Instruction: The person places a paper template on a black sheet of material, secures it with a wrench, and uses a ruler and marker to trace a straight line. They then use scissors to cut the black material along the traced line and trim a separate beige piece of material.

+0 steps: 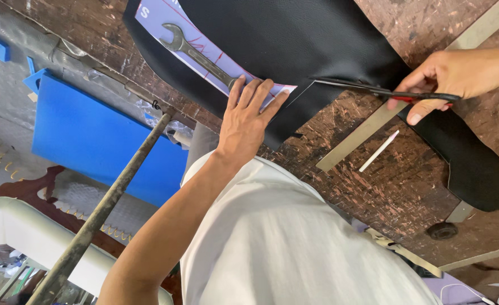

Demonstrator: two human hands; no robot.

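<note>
Head view, looking down over a white shirt at a scarred brown surface (373, 186).

Left hand (248, 118): flat, fingers (261, 93) spread and released, gripping nothing. It presses down on the near end of a pale lilac paper pattern (204, 48) that lies on a sheet of black leather-like material (294, 39). A steel open-ended wrench (196, 53) lies along the pattern as a weight; its handle end runs under or up to the fingertips, and I cannot tell which.

Right hand (455, 76): fingers clenched through the red handles of a pair of scissors (385, 90). The blades point toward the left hand, tips near the corner of the pattern, and look only slightly parted; the angle is poor for that. The black material is already cut into along a line below the pattern's edge.

Nearby: a long metal straightedge (368, 127) runs diagonally under the scissors; a white marking stick (378, 151) lies loose beside it; a second piece of the black material hangs past the right hand.

Off the surface: a blue board (97, 141), a rusty rod (108, 203) leaning across it.

Risks, as I judge them:
- Blade tips are close to the left fingertips; a long stroke could nick them.
- The pattern is held only by palm and wrench; a tug from the blades could slide it and spoil the cut line.
- The straightedge under the blades could catch them.
</note>
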